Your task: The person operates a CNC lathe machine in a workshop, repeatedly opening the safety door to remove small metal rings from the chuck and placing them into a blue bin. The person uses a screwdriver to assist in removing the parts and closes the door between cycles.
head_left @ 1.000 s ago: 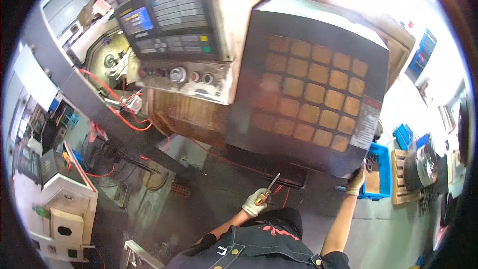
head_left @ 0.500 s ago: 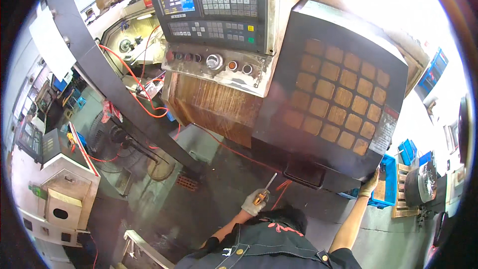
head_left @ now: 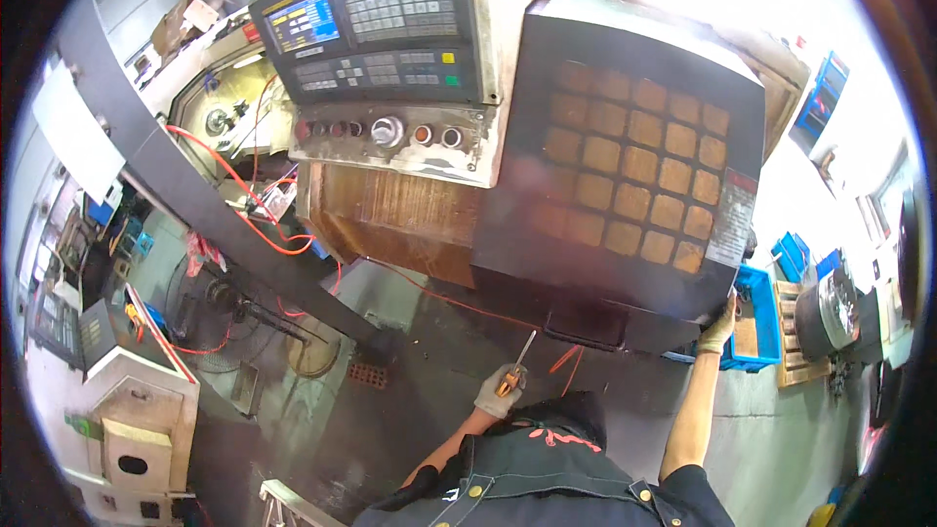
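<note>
While L hand [head_left: 499,390] fingers pinch its handle, screwdriver [head_left: 517,363] points up-right toward machine [head_left: 625,166].

Overexposed upper right, heavy fisheye bending.

Orange-handled screwdriver [head_left: 514,369], shaft angled upward, near dark cabinet [head_left: 634,166]

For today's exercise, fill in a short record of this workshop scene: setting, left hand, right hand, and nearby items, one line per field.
Setting: machine shop, seen from above the person's head
Left hand: left hand, gloved, grips an orange-handled screwdriver, shaft pointing up toward the machine
Right hand: right hand, gloved, on the lower corner of the dark grid-window door
Nearby: control panel with lit screen; red hoses; blue crate
</note>
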`<state>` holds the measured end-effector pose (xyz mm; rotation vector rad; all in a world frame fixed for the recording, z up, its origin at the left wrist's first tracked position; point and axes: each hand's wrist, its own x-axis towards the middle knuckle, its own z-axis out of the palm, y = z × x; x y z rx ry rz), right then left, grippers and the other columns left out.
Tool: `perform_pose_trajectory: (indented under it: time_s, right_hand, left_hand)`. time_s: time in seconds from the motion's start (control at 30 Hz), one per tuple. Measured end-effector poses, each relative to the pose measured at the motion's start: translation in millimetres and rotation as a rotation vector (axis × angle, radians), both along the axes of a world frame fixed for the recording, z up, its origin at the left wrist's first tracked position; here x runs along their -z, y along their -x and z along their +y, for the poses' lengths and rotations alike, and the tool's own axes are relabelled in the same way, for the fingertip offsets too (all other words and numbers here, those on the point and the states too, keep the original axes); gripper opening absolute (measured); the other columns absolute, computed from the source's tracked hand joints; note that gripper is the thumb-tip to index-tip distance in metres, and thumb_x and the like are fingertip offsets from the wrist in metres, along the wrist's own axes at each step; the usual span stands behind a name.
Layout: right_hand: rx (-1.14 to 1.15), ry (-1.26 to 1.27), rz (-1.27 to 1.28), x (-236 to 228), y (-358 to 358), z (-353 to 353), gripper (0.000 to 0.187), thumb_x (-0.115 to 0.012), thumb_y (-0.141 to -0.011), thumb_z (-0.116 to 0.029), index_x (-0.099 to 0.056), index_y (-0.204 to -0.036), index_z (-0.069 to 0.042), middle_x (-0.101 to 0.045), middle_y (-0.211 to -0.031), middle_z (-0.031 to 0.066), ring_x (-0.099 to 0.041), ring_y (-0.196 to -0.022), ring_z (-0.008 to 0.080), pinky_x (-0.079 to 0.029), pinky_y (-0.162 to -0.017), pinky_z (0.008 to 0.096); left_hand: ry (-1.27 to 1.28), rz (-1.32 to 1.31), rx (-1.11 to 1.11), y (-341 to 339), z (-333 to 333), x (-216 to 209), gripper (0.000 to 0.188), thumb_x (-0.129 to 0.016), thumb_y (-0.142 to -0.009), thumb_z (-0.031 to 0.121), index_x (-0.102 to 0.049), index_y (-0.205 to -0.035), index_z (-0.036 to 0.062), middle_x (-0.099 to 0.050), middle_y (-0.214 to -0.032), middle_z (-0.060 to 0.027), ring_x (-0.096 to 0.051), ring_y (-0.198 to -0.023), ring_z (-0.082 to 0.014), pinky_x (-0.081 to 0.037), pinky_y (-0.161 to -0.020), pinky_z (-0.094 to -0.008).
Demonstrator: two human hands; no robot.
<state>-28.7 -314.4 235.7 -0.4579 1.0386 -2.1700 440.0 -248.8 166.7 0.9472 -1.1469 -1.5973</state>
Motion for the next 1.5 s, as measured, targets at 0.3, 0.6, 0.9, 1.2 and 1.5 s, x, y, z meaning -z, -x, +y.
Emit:
perform_pose_trajectory:
  time_s: [0.3, 0.6, 0.9, 1.2, 1.5]
  right_hand:
    - [0.207, -0.217, 0.174, -13.9, -70.4, -11.2, 0.039, -0.049, -0.088, -0.032, -0.053, -0.113, -0.002, -0.054, -0.114, 0.0056, -0.049, -0.103, 0.0173, -0.036, -0.091, 0.0313]
    - [0.137, -0.224, 0.182, -20.8, -183.2, -55.3, 0.03, -0.055, -0.086, -0.032, -0.058, -0.089, -0.003, -0.051, -0.077, -0.0037, -0.04, -0.068, 0.0075, -0.035, -0.062, 0.0237]
    - [-0.449, -0.098, -0.181, -3.9, -271.1, -101.5, 0.052, -0.056, -0.086, -0.027, -0.04, -0.123, 0.006, -0.052, -0.112, 0.0087, -0.047, -0.1, 0.0139, -0.036, -0.088, 0.0257]
    - [-0.638, -0.328, 0.15, 32.8, -263.0, -129.4, 0.051, -0.052, -0.085, -0.032, -0.042, -0.122, 0.002, -0.053, -0.112, 0.0115, -0.048, -0.104, 0.0183, -0.038, -0.087, 0.0282]
    - [-0.493, -0.361, -0.171, 72.5, -153.5, -84.2, 0.02, -0.052, -0.087, -0.03, -0.05, -0.092, -0.01, -0.057, -0.08, 0.0049, -0.058, -0.066, 0.0156, -0.048, -0.062, 0.0293]
  left_hand:
    - [0.038, -0.053, -0.021, 20.6, -5.8, -4.5, 0.038, -0.053, -0.066, -0.007, -0.051, -0.103, 0.0, -0.058, -0.09, -0.0072, -0.057, -0.084, -0.0161, -0.046, -0.078, -0.0301]
    - [0.075, 0.028, -0.049, 9.6, -17.9, 6.7, 0.034, -0.053, -0.067, -0.008, -0.051, -0.1, 0.0015, -0.057, -0.082, -0.0046, -0.056, -0.079, -0.0146, -0.047, -0.08, -0.0321]
    - [0.122, -0.089, -0.144, -5.1, -15.0, -31.0, 0.028, -0.055, -0.068, -0.007, -0.051, -0.094, 0.0023, -0.056, -0.082, -0.005, -0.055, -0.077, -0.0142, -0.045, -0.08, -0.0315]
    - [-0.504, 0.085, -0.142, 29.0, -40.3, -3.9, 0.026, -0.054, -0.069, -0.001, -0.054, -0.095, 0.0045, -0.057, -0.077, -0.0067, -0.056, -0.073, -0.0154, -0.047, -0.068, -0.0302]
    - [0.1, -0.952, 0.039, 113.9, -147.2, -35.3, 0.034, -0.055, -0.07, 0.012, -0.051, -0.104, 0.0138, -0.06, -0.088, -0.0164, -0.058, -0.082, -0.0347, -0.045, -0.073, -0.0421]
